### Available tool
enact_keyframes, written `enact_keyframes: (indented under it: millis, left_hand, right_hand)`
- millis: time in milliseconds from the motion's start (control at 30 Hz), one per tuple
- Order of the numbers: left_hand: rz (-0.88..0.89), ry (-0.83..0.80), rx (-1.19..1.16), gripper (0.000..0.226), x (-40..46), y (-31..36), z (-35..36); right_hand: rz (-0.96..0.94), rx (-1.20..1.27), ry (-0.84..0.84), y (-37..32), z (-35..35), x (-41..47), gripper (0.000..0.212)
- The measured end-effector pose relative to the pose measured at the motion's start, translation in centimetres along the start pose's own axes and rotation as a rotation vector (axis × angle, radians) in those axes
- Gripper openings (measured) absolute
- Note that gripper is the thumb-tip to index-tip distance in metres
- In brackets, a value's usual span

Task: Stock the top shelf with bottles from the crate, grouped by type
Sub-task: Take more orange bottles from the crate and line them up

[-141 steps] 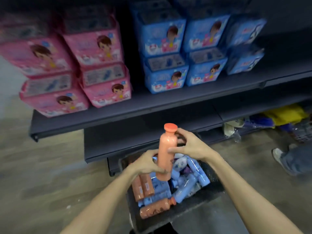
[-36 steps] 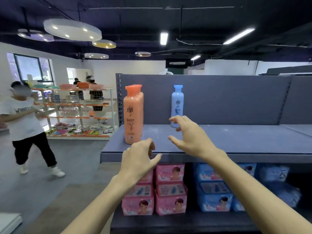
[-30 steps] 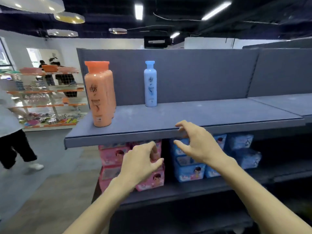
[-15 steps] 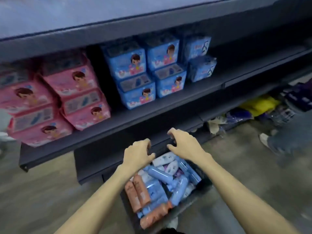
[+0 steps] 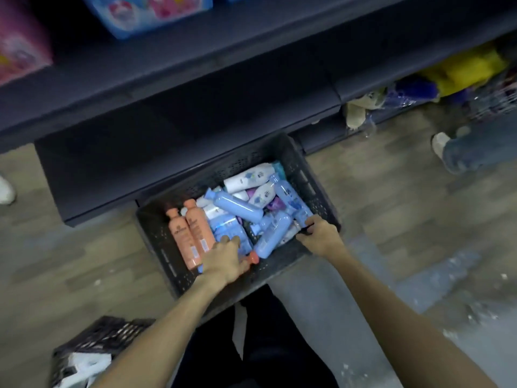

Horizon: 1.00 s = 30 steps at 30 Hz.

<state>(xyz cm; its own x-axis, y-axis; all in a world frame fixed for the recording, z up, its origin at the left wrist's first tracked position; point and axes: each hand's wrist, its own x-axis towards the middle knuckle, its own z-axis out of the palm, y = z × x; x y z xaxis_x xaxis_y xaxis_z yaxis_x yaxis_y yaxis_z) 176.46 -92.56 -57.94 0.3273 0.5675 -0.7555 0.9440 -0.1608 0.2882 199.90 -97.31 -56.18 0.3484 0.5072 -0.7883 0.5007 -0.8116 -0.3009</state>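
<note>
A black plastic crate (image 5: 156,239) stands on the floor in front of the shelving, full of loose bottles. Two orange bottles (image 5: 190,233) lie side by side at its left. Blue bottles (image 5: 237,205) and white bottles (image 5: 249,176) are piled in the middle and at the back. My left hand (image 5: 223,261) lies over a third orange bottle (image 5: 253,259) at the crate's near edge and curls round it; only its cap shows. My right hand (image 5: 319,233) grips the crate's right rim. The top shelf is out of view.
The dark bottom shelf (image 5: 140,163) juts out just behind the crate. Pink packs (image 5: 16,46) and blue packs (image 5: 148,12) sit on the shelf above. A second crate (image 5: 92,345) is at my lower left. Another person's shoe and leg (image 5: 461,152) stand at the right.
My view dropped from the top shelf, where orange bottles and one blue bottle stand, down to the crate. Both empty hands came down; the left reached the orange bottle, the right took the rim.
</note>
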Motion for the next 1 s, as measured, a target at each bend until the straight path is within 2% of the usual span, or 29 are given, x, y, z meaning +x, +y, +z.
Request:
enact_keyframes:
  millis: [233, 333, 467, 567, 733, 867, 1000]
  left_hand:
    - [-0.11, -0.052, -0.077, 0.045, 4.1, -0.8, 4.4]
    - [-0.269, 0.034, -0.214, 0.049, 5.9, -2.6, 5.1]
    - [-0.499, 0.145, -0.248, 0.065, 7.7, -6.4, 6.2]
    - [-0.547, 0.178, -0.3, 0.069, 9.5, -8.8, 7.3]
    - [-0.583, 0.231, -0.377, 0.056, 13.3, -10.9, 9.1]
    - [-0.658, 0.242, -0.361, 0.081, 15.3, -10.2, 9.3]
    - [-0.731, 0.171, -0.516, 0.081, 16.0, -11.4, 8.5]
  right_hand:
    - [0.018, 0.04, -0.08, 0.3, 4.0, 5.7, 0.048]
    - [-0.008, 0.01, -0.151, -0.1, 7.1, 7.5, 0.048]
    - [-0.076, -0.042, -0.207, -1.6, 11.4, 9.7, 0.044]
    - [-0.097, -0.048, -0.239, -3.0, 14.7, 11.2, 0.042]
    - [-0.095, -0.013, -0.284, -4.1, 19.1, 12.4, 0.044]
    - [-0.062, 0.039, -0.279, -3.8, 21.1, 12.6, 0.044]
    - [-0.052, 0.078, -0.257, -3.1, 21.9, 12.2, 0.043]
